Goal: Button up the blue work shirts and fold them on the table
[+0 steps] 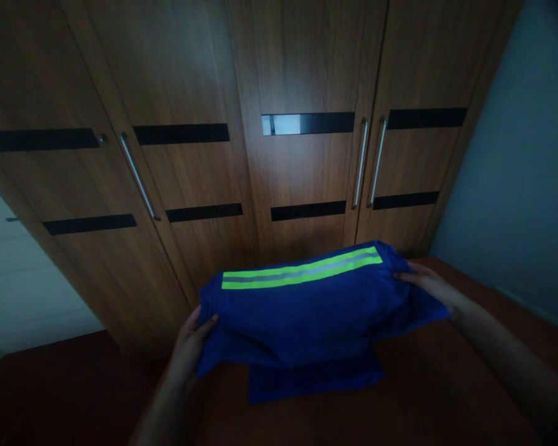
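Note:
A blue work garment (297, 322) with a yellow-green and silver reflective strip (302, 271) is stretched between my two hands. Whether it is a jacket or another piece of workwear I cannot tell. My left hand (193, 341) grips its left edge, thumb on top and the other fingers behind the cloth. At the upper right, my right hand (423, 279) pinches the other side, its fingers partly hidden by the fabric. The right edge hangs loose below that wrist. A lower blue fold (314, 378) shows beneath the raised part, over the reddish-brown surface.
A wooden wardrobe (302, 170) with dark strips and metal handles (361, 164) stands right behind the garment. Reddish-brown surface (423, 384) stretches below. A pale wall (516, 167) rises at the right, and a white drawer unit (28, 279) is at the left.

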### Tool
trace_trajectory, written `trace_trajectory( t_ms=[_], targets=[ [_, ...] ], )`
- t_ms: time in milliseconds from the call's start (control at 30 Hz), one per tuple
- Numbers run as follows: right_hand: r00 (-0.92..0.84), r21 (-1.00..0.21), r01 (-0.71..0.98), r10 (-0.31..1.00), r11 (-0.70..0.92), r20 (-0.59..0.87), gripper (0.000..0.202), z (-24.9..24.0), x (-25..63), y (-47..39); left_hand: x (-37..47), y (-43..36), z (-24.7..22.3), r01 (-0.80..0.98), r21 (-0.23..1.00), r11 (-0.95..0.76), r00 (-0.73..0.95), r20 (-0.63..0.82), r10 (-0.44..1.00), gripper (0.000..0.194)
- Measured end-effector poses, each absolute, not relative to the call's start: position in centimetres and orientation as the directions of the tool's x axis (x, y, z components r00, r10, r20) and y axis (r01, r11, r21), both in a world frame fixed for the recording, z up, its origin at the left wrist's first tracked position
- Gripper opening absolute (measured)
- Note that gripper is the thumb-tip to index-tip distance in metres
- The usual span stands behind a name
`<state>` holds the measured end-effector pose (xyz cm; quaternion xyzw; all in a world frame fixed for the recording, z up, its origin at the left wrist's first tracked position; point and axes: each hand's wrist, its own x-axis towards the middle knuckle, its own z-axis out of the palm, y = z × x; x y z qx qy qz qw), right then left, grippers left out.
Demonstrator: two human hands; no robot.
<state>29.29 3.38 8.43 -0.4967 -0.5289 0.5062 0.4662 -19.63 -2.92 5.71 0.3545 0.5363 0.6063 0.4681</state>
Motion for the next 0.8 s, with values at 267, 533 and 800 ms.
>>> trace_trajectory(
  t_ms=[267, 533, 800],
  targets=[
    [0.012, -0.899, 0.430, 0.997, -0.079, -0.082, 0.035, -0.6, 30.4, 2.5, -23.0, -3.1, 1.6, 0.617, 0.779, 0.109, -0.300, 0.106, 0.948, 0.057],
    [-0.178, -0.565, 0.779, 0.959, 0.273, 0.219, 0.050, -0.3, 29.6, 0.1, -21.0, -4.2, 1.6, 0.947, 0.287, -0.142, 0.095, 0.171, 0.981, 0.056],
    [-0.143, -0.609, 0.770, 0.982, 0.188, 0.123, 0.032, 1.9, 27.8, 1.2, -20.5, -1.6, 2.5, 0.668, 0.744, -0.032, -0.022, 0.063, 0.998, 0.036]
  ],
)
